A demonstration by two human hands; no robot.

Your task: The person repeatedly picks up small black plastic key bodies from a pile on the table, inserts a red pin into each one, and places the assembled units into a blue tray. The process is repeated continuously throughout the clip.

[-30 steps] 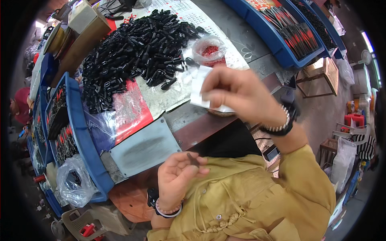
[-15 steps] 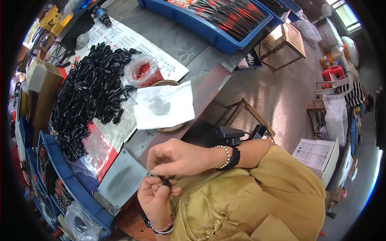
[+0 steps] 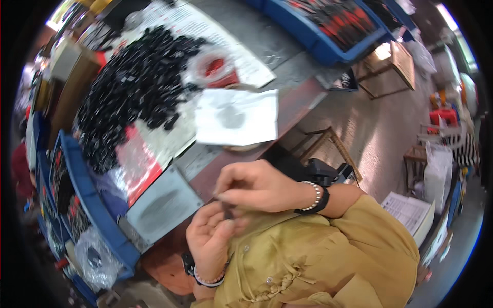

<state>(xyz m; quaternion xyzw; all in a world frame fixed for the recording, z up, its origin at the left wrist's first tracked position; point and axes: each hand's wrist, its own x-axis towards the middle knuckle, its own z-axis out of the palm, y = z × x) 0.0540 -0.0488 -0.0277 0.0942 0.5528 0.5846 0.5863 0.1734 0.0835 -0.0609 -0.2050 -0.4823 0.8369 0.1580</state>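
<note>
My left hand (image 3: 209, 238) is closed, its thumb and fingers round a small black part (image 3: 227, 210), smeared by motion. Just above it, my right hand (image 3: 264, 186) pinches thumb and forefinger together at the upper end of that part; what sits between those fingertips is too small to make out. Both hands are in front of my body, off the table's near edge. A pale grey plate (image 3: 164, 205) lies on the table close to my left hand. Beyond my right hand, a white sheet (image 3: 257, 120) rests on a round support.
A large heap of shiny black parts (image 3: 138, 82) covers the table's left side. Beside it stands a clear bag of small red pieces (image 3: 221, 77). Blue trays stand at far right (image 3: 328, 49) and left (image 3: 97, 205). A woven stool (image 3: 334, 146) stands right of the table.
The whole view has shifted, so the table and heap sit higher and farther right. Both hands stay together at the black part, with the fingers slightly moved.
</note>
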